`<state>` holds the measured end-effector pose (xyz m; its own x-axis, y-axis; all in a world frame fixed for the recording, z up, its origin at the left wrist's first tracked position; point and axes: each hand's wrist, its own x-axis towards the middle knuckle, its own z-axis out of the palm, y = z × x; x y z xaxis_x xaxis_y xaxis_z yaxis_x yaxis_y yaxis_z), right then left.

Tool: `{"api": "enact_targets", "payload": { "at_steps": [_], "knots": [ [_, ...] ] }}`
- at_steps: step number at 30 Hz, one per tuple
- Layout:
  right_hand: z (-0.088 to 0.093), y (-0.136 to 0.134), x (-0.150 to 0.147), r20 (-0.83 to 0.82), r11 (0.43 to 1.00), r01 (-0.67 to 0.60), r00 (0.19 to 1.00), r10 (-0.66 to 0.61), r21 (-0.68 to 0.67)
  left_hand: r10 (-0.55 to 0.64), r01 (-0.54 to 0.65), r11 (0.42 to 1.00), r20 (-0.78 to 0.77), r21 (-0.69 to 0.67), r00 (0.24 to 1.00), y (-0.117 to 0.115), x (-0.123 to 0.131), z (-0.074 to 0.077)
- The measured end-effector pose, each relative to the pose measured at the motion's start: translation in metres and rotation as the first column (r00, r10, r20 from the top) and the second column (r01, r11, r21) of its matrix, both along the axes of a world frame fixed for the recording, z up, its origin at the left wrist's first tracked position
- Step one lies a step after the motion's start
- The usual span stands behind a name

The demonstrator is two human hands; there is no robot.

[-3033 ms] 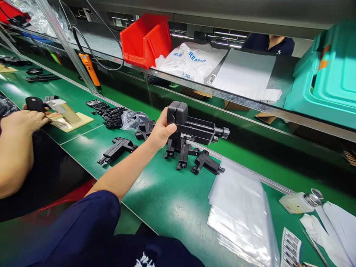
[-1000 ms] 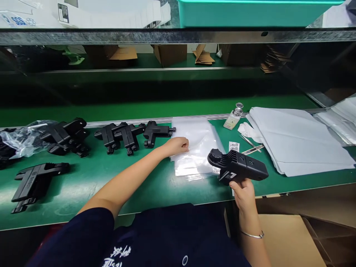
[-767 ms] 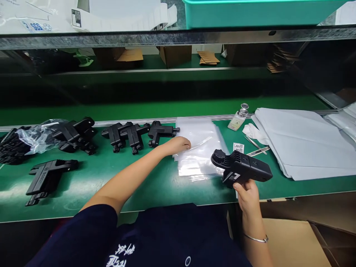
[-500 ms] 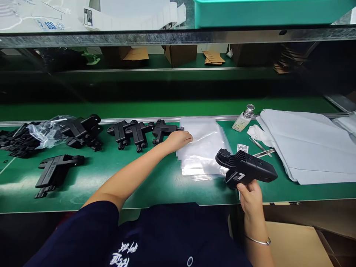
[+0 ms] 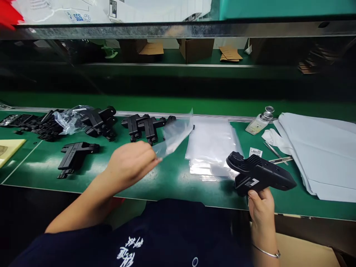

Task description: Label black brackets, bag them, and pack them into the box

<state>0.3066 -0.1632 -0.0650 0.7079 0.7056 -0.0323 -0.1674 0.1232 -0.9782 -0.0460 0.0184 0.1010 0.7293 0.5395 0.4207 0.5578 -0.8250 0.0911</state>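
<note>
My left hand [image 5: 130, 165] pinches one clear plastic bag [image 5: 174, 135] by its lower corner and holds it up off the green bench [image 5: 172, 178], left of the stack of clear bags [image 5: 213, 144]. My right hand [image 5: 260, 205] grips a black plastic clamp part [image 5: 258, 174] from below, over the bench's front edge, right of the stack. More black clamp parts [image 5: 144, 126] lie in a row behind the lifted bag, and a single one [image 5: 76, 154] lies further left.
A crumpled plastic wrap [image 5: 69, 118] covers black parts at the left. A small solvent bottle [image 5: 258, 122], tweezers [image 5: 276, 155], a label strip [image 5: 255, 152] and a pile of white sheets [image 5: 317, 148] lie at the right. A cardboard box [image 5: 303, 252] sits below the bench edge.
My left hand has lifted one clear bag off the stack and drawn it left and towards me. My right hand still holds the black part. The view has shifted left.
</note>
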Motion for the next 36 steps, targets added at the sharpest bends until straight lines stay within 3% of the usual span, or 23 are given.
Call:
{"api": "enact_targets", "payload": {
  "at_steps": [2, 5, 7, 9, 12, 17, 19, 22, 26, 32, 36],
  "knots": [
    [0.000, 0.006, -0.003, -0.009, 0.999, -0.042, 0.999, 0.042, 0.009, -0.087, 0.074, 0.995, -0.243, -0.062, 0.966, -0.023, 0.000, -0.019],
    [0.002, 0.015, -0.010, -0.002, 0.994, -0.113, 0.994, 0.113, 0.013, -0.205, 0.072, 0.950, -0.435, -0.303, 0.877, -0.044, 0.014, -0.074],
    [0.004, 0.017, -0.014, 0.028, 0.990, -0.142, 0.990, 0.141, 0.006, -0.251, 0.033, 0.894, -0.437, -0.448, 0.864, -0.053, 0.023, -0.112],
    [0.005, 0.017, -0.016, 0.064, 0.986, -0.164, 0.984, 0.165, -0.013, -0.287, 0.084, 0.864, -0.350, -0.496, 0.892, -0.058, 0.029, -0.142],
    [0.006, 0.015, -0.018, 0.095, 0.982, -0.183, 0.978, 0.188, -0.052, -0.377, 0.224, 0.848, -0.250, -0.480, 0.892, -0.049, 0.039, -0.165],
    [0.014, 0.013, -0.022, 0.075, 0.982, -0.177, 0.981, 0.181, -0.061, -0.287, 0.133, 0.883, -0.295, -0.449, 0.911, -0.005, 0.059, -0.168],
    [0.017, 0.009, -0.023, 0.079, 0.981, -0.181, 0.979, 0.187, -0.075, -0.266, 0.135, 0.900, -0.277, -0.416, 0.923, 0.002, 0.057, -0.165],
    [0.020, -0.001, -0.021, 0.067, 0.979, -0.181, 0.980, 0.188, -0.096, -0.243, 0.139, 0.916, -0.245, -0.377, 0.939, -0.004, 0.040, -0.164],
    [0.019, -0.010, -0.018, -0.003, 0.963, -0.226, 0.974, 0.228, -0.143, -0.201, 0.069, 0.904, -0.278, -0.422, 0.939, -0.010, 0.019, -0.163],
    [0.012, 0.001, -0.032, 0.043, 0.904, -0.409, 0.908, 0.416, -0.123, -0.170, 0.049, 0.898, -0.241, -0.437, 0.956, -0.001, 0.028, -0.144],
    [0.007, 0.012, -0.042, 0.122, 0.922, -0.381, 0.914, 0.387, -0.076, -0.297, 0.159, 0.883, -0.265, -0.442, 0.917, -0.010, 0.024, -0.143]
  ]
}}
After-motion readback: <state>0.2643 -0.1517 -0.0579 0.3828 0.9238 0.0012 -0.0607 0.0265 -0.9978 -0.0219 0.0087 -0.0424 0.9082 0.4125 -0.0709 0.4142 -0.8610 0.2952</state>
